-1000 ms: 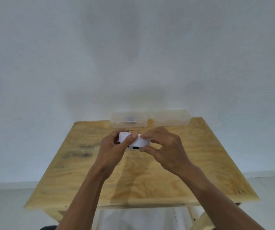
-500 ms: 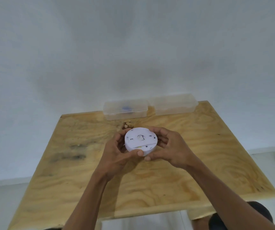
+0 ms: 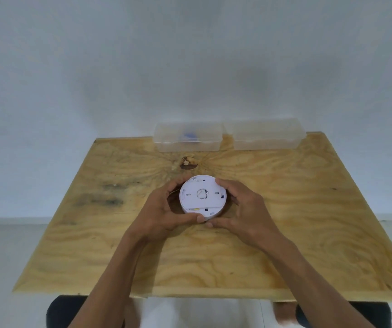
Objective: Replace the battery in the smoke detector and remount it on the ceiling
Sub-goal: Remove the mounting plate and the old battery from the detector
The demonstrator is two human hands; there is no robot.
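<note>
A round white smoke detector (image 3: 202,197) is held over the middle of the wooden table (image 3: 308,233), its back side facing up with slots and a round centre hole showing. My left hand (image 3: 166,213) cups its left edge, thumb pressed at the near rim. My right hand (image 3: 242,209) wraps the right edge, fingers over the far rim and thumb meeting the left thumb at the near rim. Whether it touches the tabletop is hidden by the hands.
Two clear plastic boxes stand at the table's far edge against the white wall: the left box (image 3: 188,136) holds something blue, the right box (image 3: 266,133) looks empty. A dark knot (image 3: 188,163) marks the wood just beyond the detector. My knees show below the near edge.
The detector has turned from edge-on to back side up and come lower toward the table. The view has tilted down, so the table fills more of the frame.
</note>
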